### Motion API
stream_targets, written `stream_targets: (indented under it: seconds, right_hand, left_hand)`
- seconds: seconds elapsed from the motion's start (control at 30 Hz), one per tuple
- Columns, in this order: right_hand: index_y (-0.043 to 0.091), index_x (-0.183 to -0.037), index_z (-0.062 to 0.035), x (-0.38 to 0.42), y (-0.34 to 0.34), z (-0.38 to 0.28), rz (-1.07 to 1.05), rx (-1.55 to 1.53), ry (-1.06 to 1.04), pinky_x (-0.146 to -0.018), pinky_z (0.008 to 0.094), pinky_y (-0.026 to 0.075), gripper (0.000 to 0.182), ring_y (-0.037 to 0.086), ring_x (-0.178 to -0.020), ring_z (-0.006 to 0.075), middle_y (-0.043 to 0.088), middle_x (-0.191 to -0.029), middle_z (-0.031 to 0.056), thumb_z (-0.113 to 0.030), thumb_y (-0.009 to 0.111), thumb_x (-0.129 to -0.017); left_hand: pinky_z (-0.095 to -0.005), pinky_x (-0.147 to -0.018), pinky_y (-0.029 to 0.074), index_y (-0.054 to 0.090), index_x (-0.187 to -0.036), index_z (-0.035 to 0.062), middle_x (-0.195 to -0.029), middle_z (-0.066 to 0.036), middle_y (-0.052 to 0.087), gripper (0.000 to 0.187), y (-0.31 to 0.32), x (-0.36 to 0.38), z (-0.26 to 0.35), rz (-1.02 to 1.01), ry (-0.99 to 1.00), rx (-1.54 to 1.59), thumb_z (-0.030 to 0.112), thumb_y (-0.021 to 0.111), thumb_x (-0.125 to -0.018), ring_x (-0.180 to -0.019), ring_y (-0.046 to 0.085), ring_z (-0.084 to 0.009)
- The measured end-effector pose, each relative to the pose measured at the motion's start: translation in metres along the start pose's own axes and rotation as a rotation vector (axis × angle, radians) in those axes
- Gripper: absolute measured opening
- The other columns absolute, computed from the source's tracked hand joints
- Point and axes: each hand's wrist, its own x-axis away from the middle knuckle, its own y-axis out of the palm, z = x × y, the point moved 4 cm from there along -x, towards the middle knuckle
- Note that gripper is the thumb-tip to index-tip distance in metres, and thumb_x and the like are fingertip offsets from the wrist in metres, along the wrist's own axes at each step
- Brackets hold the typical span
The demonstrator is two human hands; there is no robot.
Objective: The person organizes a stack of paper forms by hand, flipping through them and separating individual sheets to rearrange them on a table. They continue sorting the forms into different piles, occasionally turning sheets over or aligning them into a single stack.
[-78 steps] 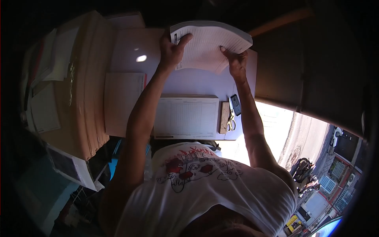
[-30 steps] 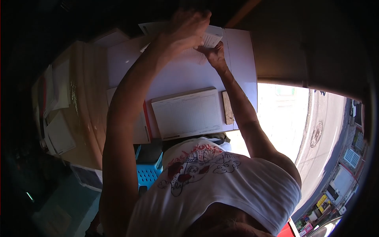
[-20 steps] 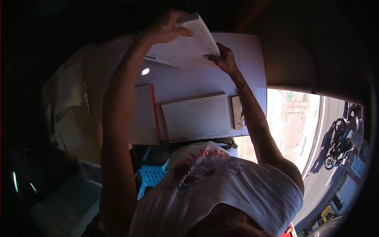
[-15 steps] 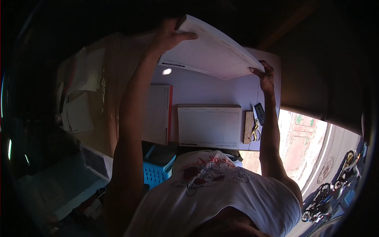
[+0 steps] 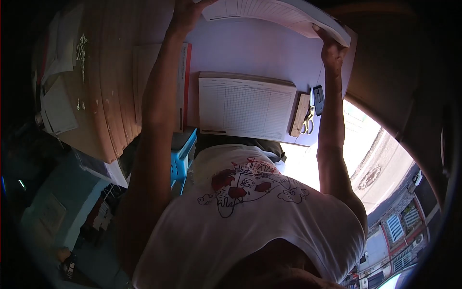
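Left hand [image 5: 185, 12] raised at the top edge of the head view, grip closed on the near left corner of a thick sheaf of ruled printed sheets [image 5: 276, 12]; fingertips partly cut off by the frame, thumb lies over the top face. Right hand [image 5: 332, 48] at the opposite end, grip pinching the right edge of the same sheaf, fingers under, thumb hidden. Sheaf is held clear of the white worktop [image 5: 250, 50], bowed, its right end drooping toward the right grip.

Below both grips, between the two forearms: a second stack of ruled forms [image 5: 245, 106] lying flat on the worktop, printed grid up, edges squared. Just right of that stack, beside the right forearm: a small wooden block [image 5: 299, 114], then scissors with yellow handles [image 5: 308, 120] and a dark stapler-like tool [image 5: 318, 93], all three close together; exact contact among them not resolvable.

Under the left forearm: a pad with a red spine [image 5: 184, 82], flat on the worktop, partly hidden by the arm. Further left of the left grip: a tall stack of brown board [image 5: 103, 82] with loose papers [image 5: 55, 103] beyond it. Blue plastic stool [image 5: 182, 154] below the worktop edge, near the left elbow
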Motion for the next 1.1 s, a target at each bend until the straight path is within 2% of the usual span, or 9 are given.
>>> stream_targets:
  seconds: [0.07, 0.4, 0.47, 0.53, 0.63, 0.73, 0.83, 0.93, 1.1]
  right_hand:
    - [0.063, -0.108, -0.0016, 0.001, 0.011, -0.002, -0.066, 0.123, 0.014, -0.077, 0.0253, 0.053, 0.025, 0.064, -0.089, 0.0140, 0.068, -0.100, 0.0078, 0.000, 0.066, -0.083]
    - [0.063, -0.107, -0.0015, 0.022, 0.022, 0.009, 0.007, 0.195, 0.104, -0.079, 0.0298, 0.054, 0.026, 0.064, -0.094, 0.0167, 0.068, -0.100, 0.0087, -0.006, 0.070, -0.083]
    - [0.063, -0.107, -0.0007, 0.039, 0.022, 0.041, 0.140, -0.459, 0.440, -0.081, 0.0304, 0.054, 0.027, 0.064, -0.093, 0.0171, 0.068, -0.099, 0.0098, -0.005, 0.070, -0.082]
    - [0.063, -0.107, 0.0004, 0.039, 0.023, 0.046, 0.164, -0.622, 0.477, -0.083, 0.0317, 0.054, 0.026, 0.065, -0.091, 0.0178, 0.069, -0.097, 0.0108, -0.006, 0.070, -0.082]
    - [0.066, -0.103, 0.0009, 0.021, 0.027, 0.010, 0.026, -0.037, 0.155, -0.080, 0.0360, 0.055, 0.026, 0.066, -0.083, 0.0176, 0.070, -0.093, 0.0106, -0.017, 0.071, -0.084]
    - [0.068, -0.100, -0.0012, 0.007, 0.022, -0.004, -0.068, 0.074, 0.421, -0.073, 0.0371, 0.054, 0.033, 0.065, -0.078, 0.0186, 0.070, -0.092, 0.0101, -0.030, 0.071, -0.084]
    - [0.070, -0.097, -0.0036, 0.010, 0.018, 0.018, -0.320, -0.203, 0.162, -0.069, 0.0355, 0.052, 0.037, 0.064, -0.075, 0.0199, 0.070, -0.091, 0.0100, -0.037, 0.072, -0.080]
    - [0.072, -0.093, -0.0034, 0.021, 0.026, 0.036, -0.260, 0.045, 0.547, -0.072, 0.0349, 0.051, 0.036, 0.063, -0.078, 0.0212, 0.069, -0.088, 0.0100, -0.035, 0.074, -0.077]
    - [0.069, -0.097, -0.0009, 0.055, 0.026, 0.102, -0.298, -0.043, 0.649, -0.071, 0.0313, 0.051, 0.039, 0.063, -0.076, 0.0183, 0.068, -0.087, 0.0096, -0.030, 0.077, -0.073]
  left_hand:
    - [-0.0319, -0.084, 0.051, 0.058, -0.113, 0.0038, -0.105, -0.008, 0.065, 0.036, 0.011, 0.002, -0.002, -0.076, 0.230, 0.162, 0.005, 0.071, -0.080, -0.099, 0.061, -0.0173]
    - [-0.0315, -0.076, 0.053, 0.063, -0.099, 0.0020, -0.092, -0.005, 0.067, 0.031, 0.026, 0.018, -0.017, 0.178, 0.327, 0.196, 0.001, 0.077, -0.071, -0.083, 0.064, -0.0172]
    - [-0.0321, -0.077, 0.053, 0.064, -0.100, 0.0014, -0.094, -0.006, 0.067, 0.032, 0.025, 0.018, -0.021, 0.115, 0.376, 0.188, 0.002, 0.078, -0.071, -0.084, 0.064, -0.0171]
    - [-0.0321, -0.078, 0.053, 0.064, -0.101, 0.0013, -0.095, -0.006, 0.068, 0.032, 0.028, 0.023, -0.015, 0.153, 0.272, 0.125, 0.003, 0.077, -0.072, -0.085, 0.064, -0.0168]
    - [-0.0309, -0.079, 0.053, 0.065, -0.106, 0.0031, -0.098, -0.009, 0.068, 0.035, 0.031, 0.017, -0.001, 0.162, 0.132, 0.110, 0.004, 0.076, -0.073, -0.088, 0.065, -0.0177]
    - [-0.0347, -0.080, 0.051, 0.062, -0.111, -0.0017, -0.104, -0.013, 0.066, 0.047, 0.030, 0.008, 0.006, 0.057, -0.072, 0.124, 0.021, 0.078, -0.074, -0.094, 0.063, -0.0219]
    - [-0.0379, -0.083, 0.049, 0.061, -0.113, -0.0035, -0.107, -0.015, 0.065, 0.057, 0.035, 0.007, -0.006, -0.033, -0.253, 0.142, 0.028, 0.082, -0.071, -0.099, 0.062, -0.0255]
    - [-0.0390, -0.086, 0.049, 0.062, -0.114, -0.0019, -0.108, -0.015, 0.064, 0.057, 0.044, -0.002, -0.055, -0.074, -0.372, 0.202, 0.027, 0.083, -0.070, -0.100, 0.061, -0.0268]
    - [-0.0344, -0.077, 0.051, 0.069, -0.098, -0.0002, -0.090, -0.010, 0.069, 0.043, 0.052, 0.004, -0.079, 0.004, -0.264, 0.145, 0.027, 0.083, -0.068, -0.083, 0.065, -0.0193]
